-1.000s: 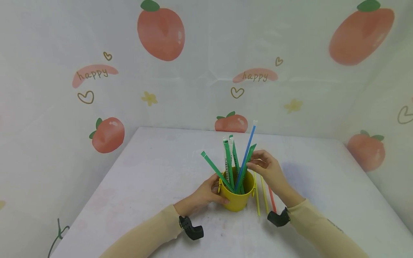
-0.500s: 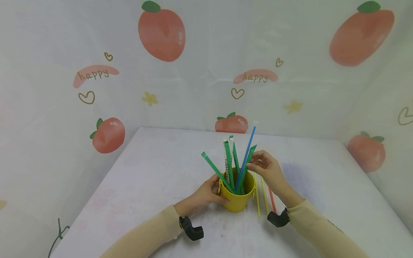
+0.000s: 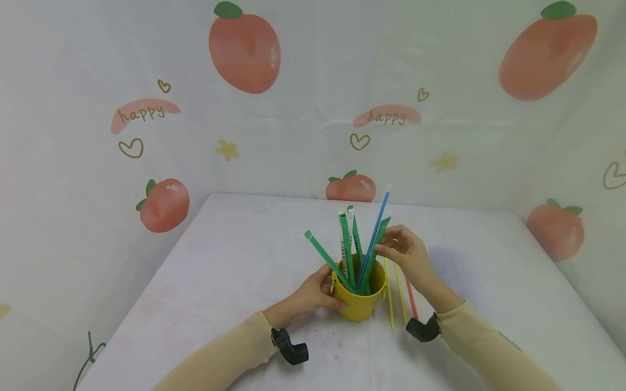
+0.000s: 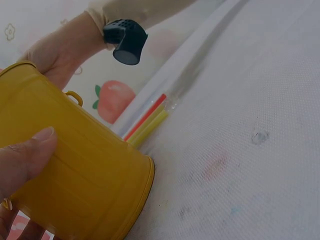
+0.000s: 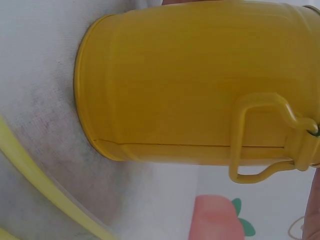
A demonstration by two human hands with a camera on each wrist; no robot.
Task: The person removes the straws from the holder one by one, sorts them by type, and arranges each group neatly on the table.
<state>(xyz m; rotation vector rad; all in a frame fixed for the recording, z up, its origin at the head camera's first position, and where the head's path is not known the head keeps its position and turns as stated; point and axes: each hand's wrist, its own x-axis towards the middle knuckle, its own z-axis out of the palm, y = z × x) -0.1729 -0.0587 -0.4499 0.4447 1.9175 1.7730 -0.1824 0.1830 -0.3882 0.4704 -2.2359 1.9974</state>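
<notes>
My left hand [image 3: 310, 293] grips a small yellow metal bucket [image 3: 359, 308] from its left side, thumb across the front. In the left wrist view that thumb [image 4: 35, 157] presses on the bucket wall. Several green-wrapped straws [image 3: 323, 250] and a blue straw [image 3: 381, 209] in a clear wrapper stand slanted in the bucket. At its right side my right hand [image 3: 408, 258] pinches a green-wrapped straw [image 3: 383, 225] between thumb and fingers, just above the rim. The blue straw leans right beside these fingertips. The right wrist view shows the bucket's wall and side handle [image 5: 237, 135].
Two yellow straws [image 3: 390, 304] and a red straw [image 3: 412, 298] lie on the white table [image 3: 235, 260], right of the bucket and under my right forearm. Behind the table hangs a white backdrop [image 3: 313, 70] printed with fruit. Each wrist wears a black camera mount [image 3: 290, 347].
My right hand has shifted slightly up and to the right, and the tips of the green-wrapped straw and the blue straw have moved a little right. The left hand and bucket stay put.
</notes>
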